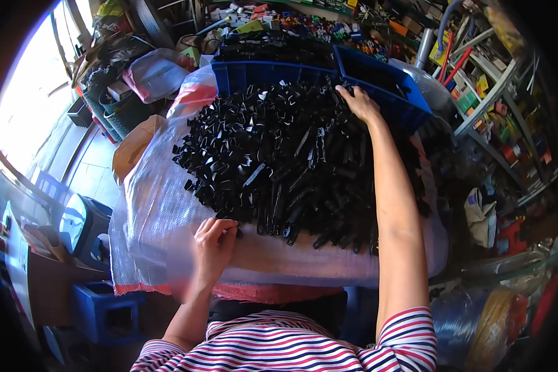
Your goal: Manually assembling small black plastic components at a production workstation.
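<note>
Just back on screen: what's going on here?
Someone in a striped shirt is at a heap of black pieces on a white woven sheet. The right hand is at the far side, beside a blue bin; the left hand is curled at the near edge. Whether either grips anything is unclear.

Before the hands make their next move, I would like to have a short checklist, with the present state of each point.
1. Left hand at the near edge of the black pile: ok.
2. Right hand beside the right-hand blue bin, at the pile's far side: ok.
3. White woven sheet lying under the pile: ok.
4. Black pieces lined up in neat rows: not ok, they lie in a loose heap.
5. A piece firmly gripped in either hand: cannot tell, the fingertips are too small and dark against the pile.
</note>
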The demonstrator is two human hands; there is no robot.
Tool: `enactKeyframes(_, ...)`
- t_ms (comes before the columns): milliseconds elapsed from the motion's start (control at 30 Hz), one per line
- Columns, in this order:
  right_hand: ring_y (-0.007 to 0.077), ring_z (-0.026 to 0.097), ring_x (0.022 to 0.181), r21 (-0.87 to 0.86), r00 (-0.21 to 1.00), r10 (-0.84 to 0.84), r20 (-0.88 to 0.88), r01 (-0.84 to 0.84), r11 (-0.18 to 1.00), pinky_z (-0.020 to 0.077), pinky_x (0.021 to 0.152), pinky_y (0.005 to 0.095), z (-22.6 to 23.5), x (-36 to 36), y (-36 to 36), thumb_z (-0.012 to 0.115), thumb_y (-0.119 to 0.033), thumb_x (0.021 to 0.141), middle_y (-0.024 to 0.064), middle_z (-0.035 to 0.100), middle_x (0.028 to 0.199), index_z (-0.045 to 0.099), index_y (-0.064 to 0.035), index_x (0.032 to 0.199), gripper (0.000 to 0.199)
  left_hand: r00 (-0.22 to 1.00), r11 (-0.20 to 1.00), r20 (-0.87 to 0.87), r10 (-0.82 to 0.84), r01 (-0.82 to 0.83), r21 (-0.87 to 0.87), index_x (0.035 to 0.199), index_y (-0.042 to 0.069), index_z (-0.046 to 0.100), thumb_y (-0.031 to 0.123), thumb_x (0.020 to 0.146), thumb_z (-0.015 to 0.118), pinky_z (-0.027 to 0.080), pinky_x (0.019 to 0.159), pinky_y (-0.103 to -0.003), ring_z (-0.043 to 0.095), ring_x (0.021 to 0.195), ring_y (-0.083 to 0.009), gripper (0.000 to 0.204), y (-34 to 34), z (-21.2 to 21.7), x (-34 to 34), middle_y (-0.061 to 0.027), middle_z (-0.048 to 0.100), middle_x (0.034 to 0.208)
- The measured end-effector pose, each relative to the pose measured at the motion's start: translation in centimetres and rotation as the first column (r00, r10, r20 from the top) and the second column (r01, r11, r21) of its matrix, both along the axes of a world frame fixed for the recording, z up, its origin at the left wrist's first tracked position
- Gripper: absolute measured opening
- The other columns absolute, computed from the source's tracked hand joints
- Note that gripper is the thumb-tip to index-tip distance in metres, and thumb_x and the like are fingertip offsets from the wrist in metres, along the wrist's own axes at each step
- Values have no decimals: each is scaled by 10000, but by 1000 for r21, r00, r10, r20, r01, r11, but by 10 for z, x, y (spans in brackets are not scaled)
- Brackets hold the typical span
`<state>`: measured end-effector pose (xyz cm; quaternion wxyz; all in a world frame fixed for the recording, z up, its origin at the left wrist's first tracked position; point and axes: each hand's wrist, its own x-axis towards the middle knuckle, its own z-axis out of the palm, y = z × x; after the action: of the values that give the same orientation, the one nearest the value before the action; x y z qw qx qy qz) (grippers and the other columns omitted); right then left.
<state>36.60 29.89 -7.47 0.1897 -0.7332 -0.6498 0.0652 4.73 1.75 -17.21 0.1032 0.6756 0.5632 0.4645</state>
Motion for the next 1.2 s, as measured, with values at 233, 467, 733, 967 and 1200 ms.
enactKeyframes(233,353,363,1242,-40,995,85,56,-83,996,280,1014,483,2,-10,0,286,-740,772,187,378,1347,356,-42,1322,891,999,999,-19,44,-44,10,803,61,635,19,723,628,426,521,-291,538,558,-193,90,4,0,1,-68,556,680)
enactKeyframes(467,372,351,1243,-59,984,174,40,-172,983,268,1019,485,-8,-18,-2,272,-750,772,194,341,1370,334,-37,1330,908,999,999,-13,53,-53,6,803,68,632,35,719,633,441,552,-297,562,616,-211,91,1,-5,3,-74,567,701)
enactKeyframes(733,362,421,1193,-75,961,228,157,-218,973,331,985,431,-4,13,23,347,-701,792,248,457,1253,470,-53,1242,798,999,994,-43,26,-22,111,819,59,624,38,735,622,447,569,-304,575,652,-239,87,3,-10,2,-88,569,718)
enactKeyframes(967,165,579,920,408,931,363,-41,-316,856,423,823,267,58,27,-108,492,-285,918,107,622,1006,567,1,1082,338,993,994,99,68,-76,80,833,52,616,20,754,605,444,558,-290,574,616,-215,86,2,-9,-7,-89,578,729)
enactKeyframes(1200,145,576,869,526,795,295,-529,35,850,444,792,271,18,56,-325,475,-194,925,73,614,990,575,8,1073,270,999,994,7,49,-50,102,844,48,623,9,746,609,437,575,-297,564,620,-223,106,2,-7,0,-96,553,702)
